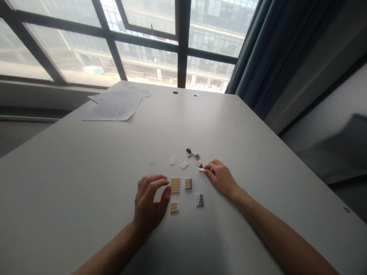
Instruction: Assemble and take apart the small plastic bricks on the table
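Observation:
My left hand (150, 200) is curved beside the left edge of a tan studded plate (175, 185), its thumb and forefinger apart with nothing visible between them. The pinched fingertips of my right hand (222, 176) are on a small white toy brick (201, 170) at the near end of a loose row of pieces. Between the hands lies a tan and grey-blue brick piece (188, 184). Closer to me are a smaller tan plate (174, 207) and a white and grey-blue piece (200, 200).
Two flat white pieces (173, 160) lie farther off, beside small black pieces (188, 151) and grey pieces (197, 156). Printed papers (114, 105) rest at the far left of the white table (86, 183). A window and a dark curtain (275, 49) stand behind it.

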`<act>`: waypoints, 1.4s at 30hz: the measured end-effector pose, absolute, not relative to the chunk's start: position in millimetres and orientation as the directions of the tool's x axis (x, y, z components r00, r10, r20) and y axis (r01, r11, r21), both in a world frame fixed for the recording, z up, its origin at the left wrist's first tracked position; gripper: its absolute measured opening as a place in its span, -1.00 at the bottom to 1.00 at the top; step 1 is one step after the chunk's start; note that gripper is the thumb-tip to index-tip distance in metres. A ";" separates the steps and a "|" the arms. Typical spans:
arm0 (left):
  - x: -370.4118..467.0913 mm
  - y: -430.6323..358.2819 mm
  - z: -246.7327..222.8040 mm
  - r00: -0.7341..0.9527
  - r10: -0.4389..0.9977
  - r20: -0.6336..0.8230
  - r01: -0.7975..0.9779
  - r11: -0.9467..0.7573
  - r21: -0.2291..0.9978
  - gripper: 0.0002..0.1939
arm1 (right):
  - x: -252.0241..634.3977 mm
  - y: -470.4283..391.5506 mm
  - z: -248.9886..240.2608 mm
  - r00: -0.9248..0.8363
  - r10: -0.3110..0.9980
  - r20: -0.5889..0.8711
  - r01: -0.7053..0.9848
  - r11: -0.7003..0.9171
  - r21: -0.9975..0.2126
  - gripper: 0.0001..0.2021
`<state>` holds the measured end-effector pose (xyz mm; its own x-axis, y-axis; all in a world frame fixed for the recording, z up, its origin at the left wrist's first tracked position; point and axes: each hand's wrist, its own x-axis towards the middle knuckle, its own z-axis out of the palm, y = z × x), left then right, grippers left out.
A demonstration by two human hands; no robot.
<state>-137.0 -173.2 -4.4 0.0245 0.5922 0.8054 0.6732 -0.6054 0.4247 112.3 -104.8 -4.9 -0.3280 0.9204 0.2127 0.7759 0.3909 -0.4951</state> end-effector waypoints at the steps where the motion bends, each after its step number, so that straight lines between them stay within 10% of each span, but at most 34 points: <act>1: -136.9 -172.9 -4.8 0.025 0.595 0.803 0.673 -0.604 0.427 -0.86 | 112.3 -104.6 -5.2 -0.328 0.920 0.216 0.776 0.392 -0.494 -0.85; 20: -135.9 -173.5 -2.1 0.044 0.590 0.806 0.665 -0.620 0.417 -0.85 | 122.6 -119.9 2.0 -0.278 0.953 0.122 0.691 0.287 -0.664 -0.79; 28: -135.7 -172.8 -2.9 0.044 0.597 0.801 0.668 -0.614 0.421 -0.87 | 121.8 -154.7 8.7 -0.585 0.808 0.069 0.613 0.496 -0.615 -0.55; 42: -135.0 -172.4 -1.3 0.053 0.597 0.801 0.663 -0.621 0.419 -0.86 | 118.5 -157.8 5.6 -0.570 0.819 0.069 0.652 0.502 -0.569 -0.68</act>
<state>-135.0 -172.4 -1.3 0.0527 0.5965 0.8009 0.6627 -0.6208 0.4188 118.5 -157.8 5.6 -0.5701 0.8186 0.0693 0.6517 0.5020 -0.5686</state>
